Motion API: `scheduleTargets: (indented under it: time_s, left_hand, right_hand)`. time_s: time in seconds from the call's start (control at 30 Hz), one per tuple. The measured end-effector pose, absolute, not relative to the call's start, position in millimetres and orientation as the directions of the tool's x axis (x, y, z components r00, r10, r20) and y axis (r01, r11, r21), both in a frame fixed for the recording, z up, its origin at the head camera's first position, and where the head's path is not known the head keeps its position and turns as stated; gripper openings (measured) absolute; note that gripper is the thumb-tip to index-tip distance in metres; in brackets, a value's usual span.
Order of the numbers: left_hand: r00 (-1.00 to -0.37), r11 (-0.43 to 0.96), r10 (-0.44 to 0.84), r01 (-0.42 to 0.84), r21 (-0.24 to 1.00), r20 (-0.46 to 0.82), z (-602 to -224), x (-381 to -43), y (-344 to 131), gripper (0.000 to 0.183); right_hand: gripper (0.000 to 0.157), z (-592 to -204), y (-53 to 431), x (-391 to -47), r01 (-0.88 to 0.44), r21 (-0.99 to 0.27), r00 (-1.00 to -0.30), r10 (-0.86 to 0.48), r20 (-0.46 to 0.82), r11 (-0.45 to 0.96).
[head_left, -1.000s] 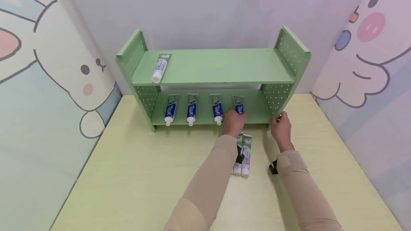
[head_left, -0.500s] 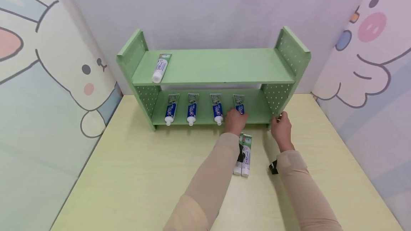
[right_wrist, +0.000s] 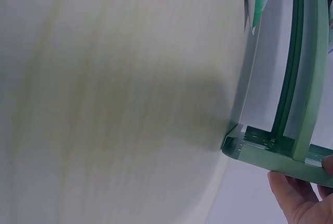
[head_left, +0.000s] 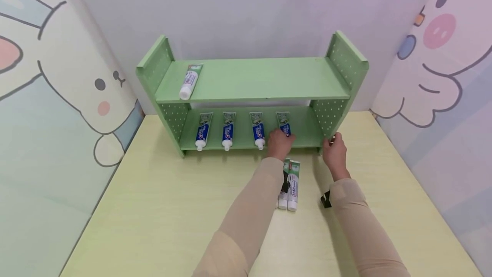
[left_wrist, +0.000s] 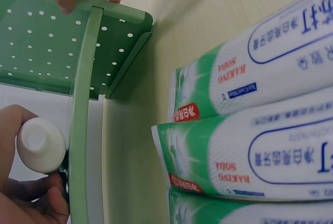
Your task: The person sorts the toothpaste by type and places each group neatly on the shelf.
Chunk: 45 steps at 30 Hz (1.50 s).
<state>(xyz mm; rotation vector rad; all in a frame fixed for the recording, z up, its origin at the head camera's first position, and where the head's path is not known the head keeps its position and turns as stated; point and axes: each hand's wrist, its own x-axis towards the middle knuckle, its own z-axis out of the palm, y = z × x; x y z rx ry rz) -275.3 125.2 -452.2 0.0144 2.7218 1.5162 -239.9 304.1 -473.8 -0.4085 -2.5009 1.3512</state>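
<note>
My left hand (head_left: 279,144) is at the front edge of the lower shelf, holding the white-capped end of a blue and green toothpaste tube (head_left: 283,119). In the left wrist view, thumb and fingers lie around its white cap (left_wrist: 40,145); the tube's body is hidden there. My right hand (head_left: 335,153) grips the side panel of the green shelf rack (head_left: 253,80) near its lower right corner. The right wrist view shows fingertips (right_wrist: 283,187) against that panel. To the left on the lower shelf lie three matching tubes, among them the nearest toothpaste tube (head_left: 257,129).
A white and green toothpaste tube (head_left: 189,81) lies at the upper shelf's left end. Several similar tubes, including a white toothpaste tube (head_left: 293,187), lie side by side on the pale table (head_left: 161,208) below my left hand, partly covered by the forearm. Cartoon-printed walls enclose the table.
The head view has shifted slightly. Both hands keep their places, the left at the fourth tube and the right on the side panel.
</note>
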Motion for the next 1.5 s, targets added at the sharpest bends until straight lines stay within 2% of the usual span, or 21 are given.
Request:
scheduleTargets:
  time_s: [0.23, 0.4, 0.77, 0.9, 1.13, 1.3, 1.5]
  left_hand:
    - [-0.997, 0.510, 0.050, -0.022, 0.860, -0.055, -451, -274, 118, 0.039]
    - [-0.999, 0.519, 0.037, 0.001, 0.855, -0.021, -452, -270, 115, 0.035]
    - [-1.000, 0.498, 0.010, -0.009, 0.867, -0.016, -459, -260, 113, 0.043]
    - [-0.999, 0.468, 0.022, -0.013, 0.884, -0.027, -457, -250, 110, 0.043]
    - [-0.999, 0.513, 0.034, -0.006, 0.858, -0.027, -456, -230, 103, 0.068]
    - [-0.998, 0.506, 0.065, 0.016, 0.862, -0.019, -458, -216, 93, 0.070]
    - [-0.994, 0.516, 0.105, 0.038, 0.856, -0.019, -467, -202, 77, 0.065]
  right_hand:
    - [0.043, -476, 299, -240, 0.118, -0.844, -0.934, 0.347, 0.085, 0.523]
    - [0.043, -478, 298, -240, 0.110, -0.848, -0.933, 0.349, 0.092, 0.519]
    - [0.043, -480, 302, -239, 0.103, -0.845, -0.932, 0.347, 0.102, 0.525]
    - [0.043, -480, 303, -240, 0.100, -0.839, -0.933, 0.344, 0.108, 0.535]
    - [0.044, -480, 307, -241, 0.101, -0.832, -0.932, 0.345, 0.113, 0.546]
    - [0.044, -478, 307, -242, 0.097, -0.837, -0.933, 0.342, 0.111, 0.538]
    - [0.044, -473, 306, -241, 0.104, -0.836, -0.935, 0.340, 0.102, 0.538]
